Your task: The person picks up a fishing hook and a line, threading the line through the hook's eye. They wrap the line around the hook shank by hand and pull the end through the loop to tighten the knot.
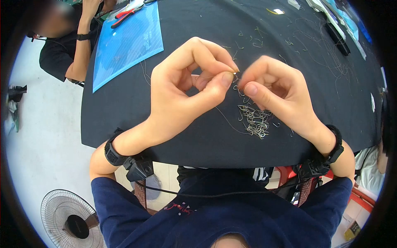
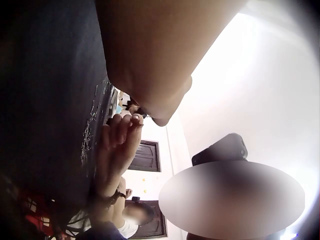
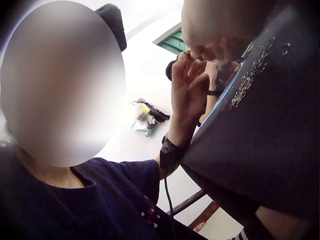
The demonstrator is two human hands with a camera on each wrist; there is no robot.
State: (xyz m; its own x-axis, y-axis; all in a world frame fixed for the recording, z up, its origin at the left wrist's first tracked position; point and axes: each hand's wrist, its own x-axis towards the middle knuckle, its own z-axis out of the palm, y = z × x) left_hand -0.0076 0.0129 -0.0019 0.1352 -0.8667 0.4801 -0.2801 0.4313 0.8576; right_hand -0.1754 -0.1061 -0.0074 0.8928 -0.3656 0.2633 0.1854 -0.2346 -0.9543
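Observation:
My left hand (image 1: 186, 82) pinches a tiny shiny fish hook (image 1: 235, 74) between thumb and index fingertips, above the table; most of the hook is hidden by the fingers. Thin fishing line (image 1: 227, 120) trails below this hand toward the table. Just to the right, my right hand (image 1: 281, 84) has bent fingers, with thumb and index tips close together and slightly blurred; I cannot tell whether line is between them. Below both hands lies a pile of metal fish hooks (image 1: 257, 122), with several loose ones scattered above it. The right wrist view also shows the pile (image 3: 250, 75).
A dark cloth covers the table (image 1: 198, 140). At the back left, a blue plastic folder (image 1: 128, 49) carries red-handled pliers (image 1: 124, 17). Loose tangled line (image 1: 322, 53) and a black object (image 1: 337, 39) lie at the right. Another person (image 1: 62, 45) sits at the left; a fan (image 1: 72, 219) stands lower left.

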